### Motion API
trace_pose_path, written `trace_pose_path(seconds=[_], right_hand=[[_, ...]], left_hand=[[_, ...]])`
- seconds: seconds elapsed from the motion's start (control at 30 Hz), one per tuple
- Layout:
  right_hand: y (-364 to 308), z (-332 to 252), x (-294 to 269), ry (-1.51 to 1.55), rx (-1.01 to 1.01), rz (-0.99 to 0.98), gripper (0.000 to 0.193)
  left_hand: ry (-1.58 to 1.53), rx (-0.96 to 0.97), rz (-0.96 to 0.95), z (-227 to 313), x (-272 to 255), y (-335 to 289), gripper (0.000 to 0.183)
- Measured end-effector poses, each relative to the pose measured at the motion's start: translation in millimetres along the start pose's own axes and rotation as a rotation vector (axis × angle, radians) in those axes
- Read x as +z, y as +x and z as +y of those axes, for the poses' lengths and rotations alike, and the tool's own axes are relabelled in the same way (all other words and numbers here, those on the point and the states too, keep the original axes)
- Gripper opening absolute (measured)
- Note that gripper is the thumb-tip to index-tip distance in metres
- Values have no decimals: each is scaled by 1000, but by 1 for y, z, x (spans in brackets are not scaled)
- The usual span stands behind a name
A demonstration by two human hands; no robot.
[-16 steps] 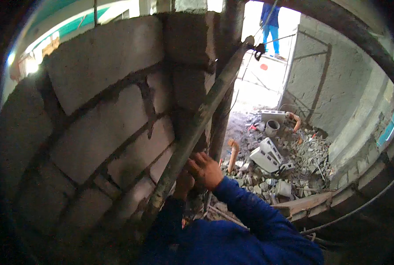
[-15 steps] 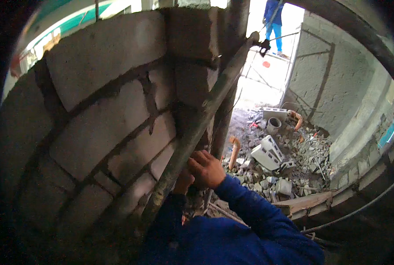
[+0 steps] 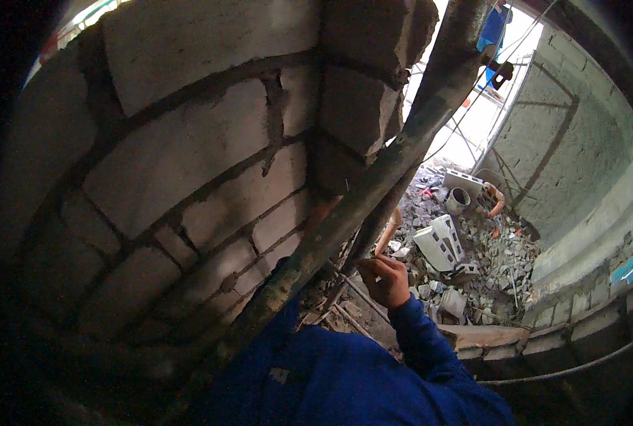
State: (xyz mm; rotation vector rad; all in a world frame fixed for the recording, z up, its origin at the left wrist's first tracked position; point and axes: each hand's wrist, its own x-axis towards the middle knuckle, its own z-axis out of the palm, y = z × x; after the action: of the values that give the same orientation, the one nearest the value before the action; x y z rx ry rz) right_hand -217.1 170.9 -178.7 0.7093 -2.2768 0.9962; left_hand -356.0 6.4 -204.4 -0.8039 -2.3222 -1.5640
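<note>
A mottled metal pole (image 3: 362,199) slants across in front of a block wall (image 3: 210,135). My left hand (image 3: 323,211) is mostly hidden behind this pole, close to the wall's inner corner; only a blurred patch of it shows. A short thin glint, perhaps a wire or nail, stands just above it. To the right of the poles is my right hand (image 3: 387,282), its fingers curled together beside a darker upright pole (image 3: 373,231). Whatever those fingers hold, if anything, is too small to make out.
Rubble (image 3: 497,263) covers the ground on the right, with hollow concrete blocks (image 3: 441,243), a grey pipe end (image 3: 458,200) and orange pipes (image 3: 496,200). A clamp (image 3: 501,74) sticks out from the pole's upper part. Another person (image 3: 495,32) stands in the bright opening beyond.
My hands were together by the pole and are now apart. The left went up behind the pole towards the wall; the right moved rightward and lower. The view has also shifted.
</note>
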Motion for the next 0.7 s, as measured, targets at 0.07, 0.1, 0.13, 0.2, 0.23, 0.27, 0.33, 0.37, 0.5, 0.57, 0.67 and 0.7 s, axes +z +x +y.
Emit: trace_pose_path(seconds=[0.07,0.1,0.13,0.2,0.23,0.27,0.33,0.37,0.5,0.57,0.67,0.7], right_hand=[[-1,0,-6,-23,22,-4,23],[-1,0,-9,-31,29,3,24],[-3,0,-11,-24,62,5,23],[-5,0,-17,9,77,49,20],[-7,0,-19,36,104,61,18],[-8,1,-22,12,118,73,17],[-10,2,-28,-25,154,88,14],[-11,3,-30,-34,136,106,13],[-14,6,-35,-32,183,135,11],[-15,9,-35,-12,227,139,10],[-11,15,-36,34,297,136,9],[-10,17,-35,32,269,147,9]], left_hand=[[79,43,123,14,3,-6,47],[119,66,182,17,6,-7,48],[171,90,237,18,9,-11,49],[274,141,348,14,17,-14,49],[284,119,337,9,21,-14,50],[295,95,324,4,25,-13,50],[286,116,336,-8,32,-11,49],[265,161,362,-14,35,-9,48],[479,318,394,-29,39,-6,36],[469,408,241,-33,32,-7,29],[423,436,75,-31,25,-11,30],[384,392,25,-30,23,-13,32]])
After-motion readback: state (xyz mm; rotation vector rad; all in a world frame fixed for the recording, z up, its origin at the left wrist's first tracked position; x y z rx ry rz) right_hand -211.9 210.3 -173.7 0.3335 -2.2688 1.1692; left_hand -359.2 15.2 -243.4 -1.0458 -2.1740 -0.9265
